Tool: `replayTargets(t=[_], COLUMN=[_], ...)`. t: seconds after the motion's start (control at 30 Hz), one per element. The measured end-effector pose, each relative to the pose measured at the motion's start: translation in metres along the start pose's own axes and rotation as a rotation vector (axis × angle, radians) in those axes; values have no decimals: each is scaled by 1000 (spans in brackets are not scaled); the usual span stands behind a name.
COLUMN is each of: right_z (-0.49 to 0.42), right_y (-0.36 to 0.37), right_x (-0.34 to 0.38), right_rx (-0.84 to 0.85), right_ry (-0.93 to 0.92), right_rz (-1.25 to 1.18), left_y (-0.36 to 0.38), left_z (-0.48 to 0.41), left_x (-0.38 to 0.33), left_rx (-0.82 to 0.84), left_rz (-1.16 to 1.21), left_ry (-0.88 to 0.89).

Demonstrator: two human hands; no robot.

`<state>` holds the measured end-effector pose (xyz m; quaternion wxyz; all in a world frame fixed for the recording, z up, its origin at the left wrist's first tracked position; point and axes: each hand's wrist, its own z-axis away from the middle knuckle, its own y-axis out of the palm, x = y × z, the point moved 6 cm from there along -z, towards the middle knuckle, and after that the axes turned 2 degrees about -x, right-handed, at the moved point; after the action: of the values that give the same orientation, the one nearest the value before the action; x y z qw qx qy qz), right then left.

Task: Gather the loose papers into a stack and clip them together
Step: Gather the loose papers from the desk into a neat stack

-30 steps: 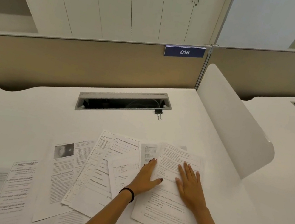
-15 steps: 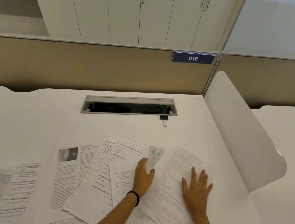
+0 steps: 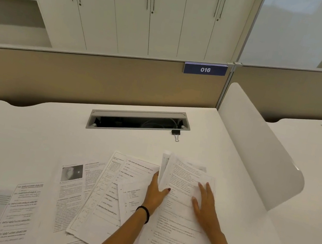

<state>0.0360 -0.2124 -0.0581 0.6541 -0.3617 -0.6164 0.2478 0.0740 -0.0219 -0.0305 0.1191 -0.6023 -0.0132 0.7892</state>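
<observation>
Several printed papers lie fanned and overlapping on the white desk, from the near left to the middle. At the right end of the fan, my left hand grips the left edge of the top sheets, thumb on top and fingers under, and that edge is lifted off the desk. Flat on the same sheets, my right hand presses down with straight fingers. A small black binder clip lies farther back, by the right end of the cable slot.
An open cable slot runs across the back of the desk. A white curved divider stands along the right side, close to the papers. A beige partition with a blue 016 sign closes the back.
My left hand has turned from lying flat to gripping the top sheets' left edge, which now lifts. My right hand stays flat on them. The view has shifted a little.
</observation>
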Motion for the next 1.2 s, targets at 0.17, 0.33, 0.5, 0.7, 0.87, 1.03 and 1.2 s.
replayTargets(t=[0.17,0.33,0.5,0.7,0.87,1.03,1.2], right_z=[-24,-30,-23,-6,5,16,25], right_y=[-41,-74,-113,-152,-150,-135,-115], right_x=[2,13,46,92,108,100,89], right_rx=[-220,-247,-289,-381,-349,-308,-229], right_ry=[219,442,229,35,39,82,98], right_rz=[-361,-923,-948,-998,-922,-898,-825], left_y=[-4,-19,-36,-55,-56,-47,-38], left_z=[-7,0,13,22,26,26,20], left_x=[-49,-104,-143,-178,-174,-154,-110], left_rx=[51,38,-2,-62,-72,-26,61], left_rz=[24,91,194,231,181,119,7], left_ry=[170,314,398,521,533,499,382])
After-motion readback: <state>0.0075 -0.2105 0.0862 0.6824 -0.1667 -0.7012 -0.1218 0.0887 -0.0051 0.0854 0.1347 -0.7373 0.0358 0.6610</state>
